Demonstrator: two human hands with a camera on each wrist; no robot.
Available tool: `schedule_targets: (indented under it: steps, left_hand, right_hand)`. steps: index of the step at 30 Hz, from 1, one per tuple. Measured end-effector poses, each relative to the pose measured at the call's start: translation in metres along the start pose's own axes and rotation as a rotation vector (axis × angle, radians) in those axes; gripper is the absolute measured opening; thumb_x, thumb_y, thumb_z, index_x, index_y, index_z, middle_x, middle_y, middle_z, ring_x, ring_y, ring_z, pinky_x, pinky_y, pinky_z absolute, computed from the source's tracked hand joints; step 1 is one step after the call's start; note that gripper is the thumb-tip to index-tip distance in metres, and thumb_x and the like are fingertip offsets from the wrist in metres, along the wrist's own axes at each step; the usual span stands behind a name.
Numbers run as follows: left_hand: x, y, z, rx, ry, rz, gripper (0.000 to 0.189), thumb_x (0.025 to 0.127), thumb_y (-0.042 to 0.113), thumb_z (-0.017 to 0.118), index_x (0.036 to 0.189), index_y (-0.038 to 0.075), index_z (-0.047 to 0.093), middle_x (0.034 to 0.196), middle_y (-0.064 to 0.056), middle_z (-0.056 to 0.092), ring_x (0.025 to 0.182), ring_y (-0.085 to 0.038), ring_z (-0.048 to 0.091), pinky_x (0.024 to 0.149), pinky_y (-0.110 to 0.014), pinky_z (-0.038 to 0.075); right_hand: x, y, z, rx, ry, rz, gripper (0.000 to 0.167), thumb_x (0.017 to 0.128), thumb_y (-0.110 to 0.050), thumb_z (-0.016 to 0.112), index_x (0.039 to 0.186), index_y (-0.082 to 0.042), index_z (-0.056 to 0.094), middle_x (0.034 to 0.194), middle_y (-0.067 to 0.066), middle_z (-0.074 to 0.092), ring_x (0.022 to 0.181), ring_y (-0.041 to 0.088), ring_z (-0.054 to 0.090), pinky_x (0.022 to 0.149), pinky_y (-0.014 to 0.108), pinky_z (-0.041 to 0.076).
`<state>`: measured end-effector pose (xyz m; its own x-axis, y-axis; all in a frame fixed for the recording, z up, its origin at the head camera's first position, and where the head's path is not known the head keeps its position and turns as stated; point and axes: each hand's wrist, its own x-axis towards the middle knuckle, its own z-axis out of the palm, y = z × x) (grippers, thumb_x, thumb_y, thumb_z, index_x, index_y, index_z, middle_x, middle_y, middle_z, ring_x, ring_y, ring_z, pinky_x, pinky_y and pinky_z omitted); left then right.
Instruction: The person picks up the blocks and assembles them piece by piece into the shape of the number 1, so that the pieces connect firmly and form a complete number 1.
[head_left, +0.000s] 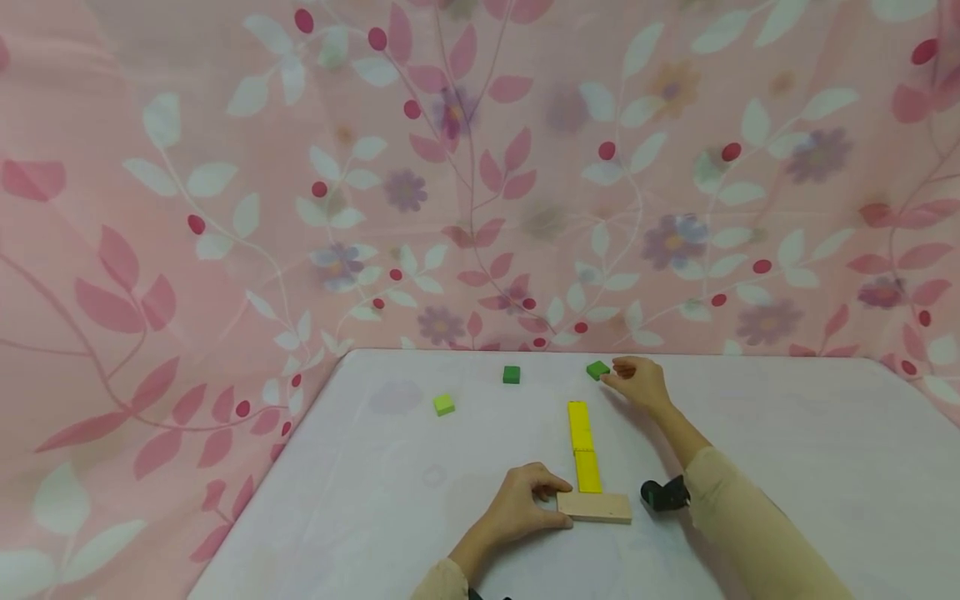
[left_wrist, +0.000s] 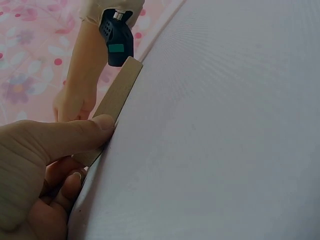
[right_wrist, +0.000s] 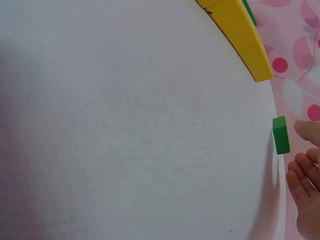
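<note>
My left hand (head_left: pixel 521 502) pinches the left end of a plain wooden block (head_left: pixel 596 507), which lies crosswise at the near end of two yellow blocks (head_left: pixel 588 472) set end to end. In the left wrist view the thumb presses on the face of the wooden block (left_wrist: pixel 119 92), with fingers behind it. At the far side of the table, my right hand (head_left: pixel 641 383) is beside a small green block (head_left: pixel 597 370). The right wrist view has the thumb and fingers spread apart, close to that green block (right_wrist: pixel 281 135) without gripping it.
Another green block (head_left: pixel 512 375) sits left of the first, near the table's back edge. A light green block (head_left: pixel 444 405) is farther left. The table (head_left: pixel 360 483) has a white cloth, and a pink floral curtain (head_left: pixel 480 183) hangs behind it. A black wrist camera (head_left: pixel 664 495) hangs under the right sleeve.
</note>
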<state>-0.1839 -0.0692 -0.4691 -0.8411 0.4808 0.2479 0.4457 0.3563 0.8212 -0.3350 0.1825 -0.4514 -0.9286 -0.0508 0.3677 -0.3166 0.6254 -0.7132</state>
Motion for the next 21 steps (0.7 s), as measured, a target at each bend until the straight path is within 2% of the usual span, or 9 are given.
schedule_targets:
  steps: [14, 21]
  left_hand:
    - [0.001, -0.002, 0.001, 0.001, -0.003, 0.0, 0.033, 0.064, 0.009, 0.085, 0.095, 0.004, 0.074, 0.079, 0.005, 0.062, 0.073, 0.002, 0.05, 0.069, -0.016, 0.046]
    - [0.001, -0.002, 0.001, 0.007, -0.001, 0.0, 0.034, 0.064, 0.009, 0.085, 0.095, 0.004, 0.074, 0.079, 0.006, 0.061, 0.073, 0.002, 0.05, 0.069, -0.016, 0.046]
  right_hand:
    - [0.008, 0.006, 0.006, -0.031, -0.025, 0.028, 0.046, 0.081, -0.013, 0.072, 0.112, 0.018, 0.058, 0.102, 0.031, 0.063, 0.092, 0.041, 0.061, 0.084, 0.048, 0.05]
    - [0.014, 0.001, 0.01, -0.031, -0.039, 0.061, 0.046, 0.082, -0.013, 0.072, 0.114, 0.017, 0.057, 0.105, 0.031, 0.061, 0.095, 0.041, 0.059, 0.087, 0.049, 0.048]
